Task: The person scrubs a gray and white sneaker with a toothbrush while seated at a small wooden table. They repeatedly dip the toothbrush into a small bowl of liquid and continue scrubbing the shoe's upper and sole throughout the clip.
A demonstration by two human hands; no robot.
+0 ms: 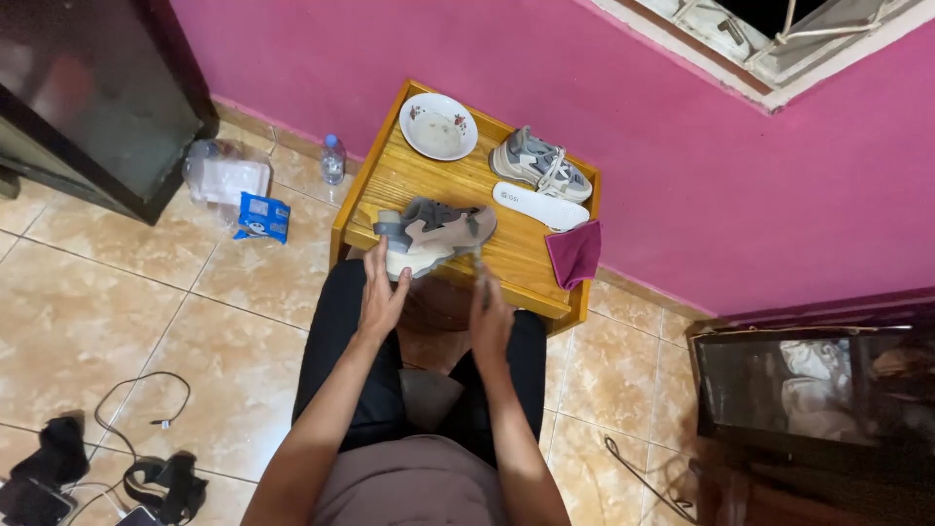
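Observation:
A grey and beige sneaker (435,234) is held on its side over the near edge of a small wooden table (419,175). My left hand (382,292) grips it from below at the heel and sole. My right hand (489,317) is closed around a thin tool, perhaps a brush, whose tip points up at the shoe's toe. A second sneaker (541,166) stands at the table's back right, with a white insole (541,206) lying in front of it.
A white dish (438,127) sits at the table's back left; a magenta cloth (575,253) hangs over its right edge. A water bottle (333,159), a plastic bag (226,175) and a blue packet (261,216) lie on the tiled floor left. Cables (146,399) lie lower left. Dark cabinets flank both sides.

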